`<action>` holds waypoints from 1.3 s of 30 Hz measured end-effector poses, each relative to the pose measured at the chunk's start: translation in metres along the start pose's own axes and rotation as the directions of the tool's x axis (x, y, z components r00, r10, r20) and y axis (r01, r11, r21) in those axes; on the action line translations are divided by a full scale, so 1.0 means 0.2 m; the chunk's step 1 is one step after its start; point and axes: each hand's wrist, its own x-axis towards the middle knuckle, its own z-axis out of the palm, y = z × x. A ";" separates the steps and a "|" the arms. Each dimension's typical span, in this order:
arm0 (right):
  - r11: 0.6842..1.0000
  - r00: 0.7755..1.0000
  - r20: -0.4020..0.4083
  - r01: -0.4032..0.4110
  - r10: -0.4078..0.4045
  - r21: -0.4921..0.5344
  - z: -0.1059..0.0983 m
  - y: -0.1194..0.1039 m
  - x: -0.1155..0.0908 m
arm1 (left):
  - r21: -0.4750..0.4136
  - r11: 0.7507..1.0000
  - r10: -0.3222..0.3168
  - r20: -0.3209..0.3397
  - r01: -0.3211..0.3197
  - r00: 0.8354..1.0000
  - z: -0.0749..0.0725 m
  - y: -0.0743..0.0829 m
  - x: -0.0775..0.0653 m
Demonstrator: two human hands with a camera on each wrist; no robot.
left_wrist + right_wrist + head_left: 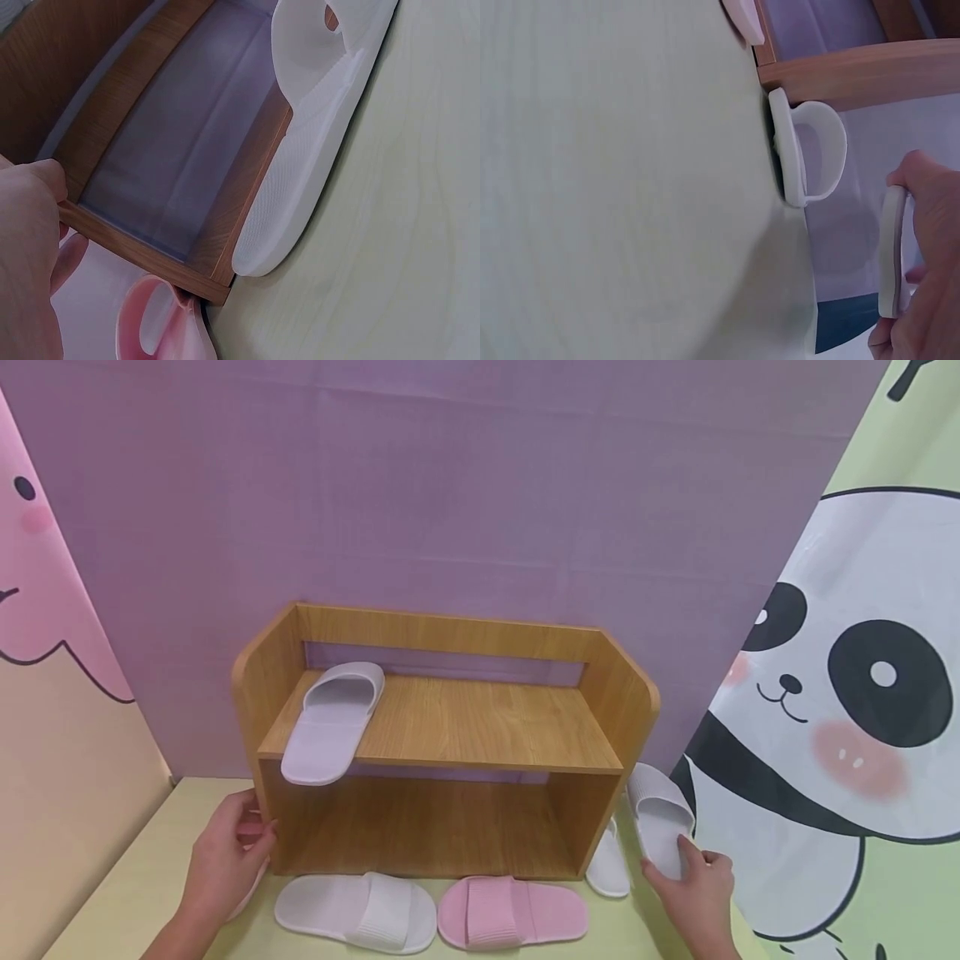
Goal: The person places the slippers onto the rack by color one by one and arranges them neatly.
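as only head-view shows, upper shelf (487, 718) holds slipper (322, 747).

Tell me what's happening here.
A person's right hand holds a white ribbed-strap slipper to the right of a brown wooden two-tier shelf, while the left hand grips its left side. One pale backless slipper rests on the upper tier, leftmost. A white open-toed slipper and a pink open-toed slipper lie in front.

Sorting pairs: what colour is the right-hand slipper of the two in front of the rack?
The slipper is pink, clearest in head view.
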 end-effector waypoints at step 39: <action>0.949 0.923 -0.371 0.203 -0.102 0.243 -0.26 -0.41 0.04 | -0.009 1.000 -0.012 0.010 0.012 1.000 0.00 0.00 0.00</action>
